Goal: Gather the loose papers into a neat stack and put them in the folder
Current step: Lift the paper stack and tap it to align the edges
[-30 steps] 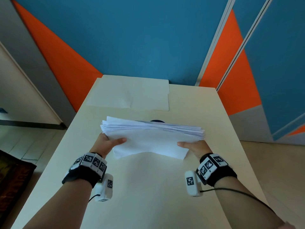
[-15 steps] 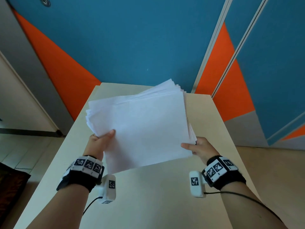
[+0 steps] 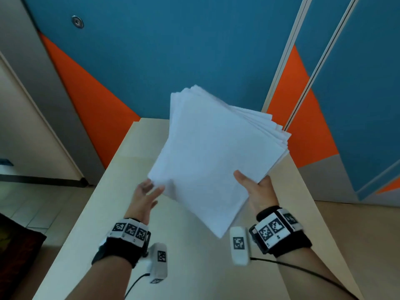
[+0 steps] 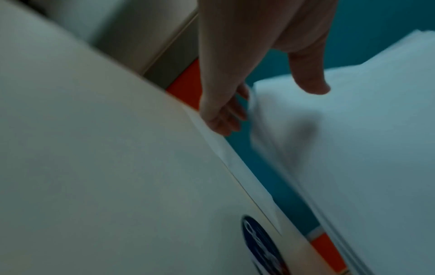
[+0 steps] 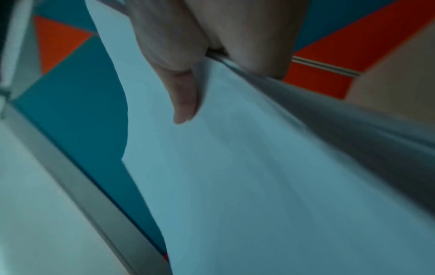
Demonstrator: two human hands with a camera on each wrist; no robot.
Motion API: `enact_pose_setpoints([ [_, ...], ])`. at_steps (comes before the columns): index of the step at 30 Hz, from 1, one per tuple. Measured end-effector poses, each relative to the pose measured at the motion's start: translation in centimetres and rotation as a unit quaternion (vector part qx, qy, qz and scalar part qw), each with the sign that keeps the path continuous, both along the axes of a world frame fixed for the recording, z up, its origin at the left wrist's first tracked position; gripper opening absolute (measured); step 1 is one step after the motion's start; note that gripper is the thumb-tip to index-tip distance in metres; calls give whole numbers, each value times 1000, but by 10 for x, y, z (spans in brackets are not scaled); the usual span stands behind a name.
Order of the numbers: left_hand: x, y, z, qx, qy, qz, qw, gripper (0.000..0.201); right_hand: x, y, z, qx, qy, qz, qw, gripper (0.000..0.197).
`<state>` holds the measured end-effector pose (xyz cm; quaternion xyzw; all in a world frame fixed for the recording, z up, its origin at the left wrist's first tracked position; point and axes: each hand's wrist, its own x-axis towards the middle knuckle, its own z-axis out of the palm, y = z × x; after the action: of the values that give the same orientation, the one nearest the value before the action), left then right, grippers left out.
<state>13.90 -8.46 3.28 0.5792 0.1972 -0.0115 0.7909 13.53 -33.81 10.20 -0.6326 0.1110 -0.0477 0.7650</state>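
A thick stack of white papers [image 3: 212, 152] is up in the air over the table, tilted and turned so one corner points down at me. My right hand [image 3: 253, 187] grips its right edge, thumb on top [image 5: 186, 104] and fingers underneath. Spread and straight, my left hand [image 3: 149, 193] is at the stack's left corner without gripping it; its thumb [image 4: 310, 81] hovers over the top sheet [image 4: 364, 130]. The cream folder [image 3: 145, 141] lies flat at the table's far end, mostly hidden behind the stack.
The long cream table [image 3: 194, 267] runs away from me to a blue and orange wall [image 3: 173, 50]. A dark blue round thing [image 4: 261, 245] lies on the table beneath the stack. Floor drops off on both sides of the table.
The stack has risen off the table and turned clockwise into a tilted diamond. My left hand has let go of its left edge and opened; the right hand keeps its grip.
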Motion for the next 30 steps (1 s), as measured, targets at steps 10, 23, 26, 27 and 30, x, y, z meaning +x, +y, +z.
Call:
enact_pose_setpoints([
  [10,16,-6,63,78,-161,-85,980,64,-6,-1,-2,-113,8,82,990,18],
  [23,6,-31,66,55,-181,-83,978,45,-7,-3,4,12,-62,-10,998,40],
  [26,8,-39,78,39,-197,-3,980,44,-8,4,13,17,-109,-63,992,11],
  [27,11,-42,80,51,-197,32,979,43,-7,7,16,0,-128,-92,988,11],
  [30,14,-54,87,91,-193,123,969,40,-3,16,19,-31,-151,-168,974,25],
])
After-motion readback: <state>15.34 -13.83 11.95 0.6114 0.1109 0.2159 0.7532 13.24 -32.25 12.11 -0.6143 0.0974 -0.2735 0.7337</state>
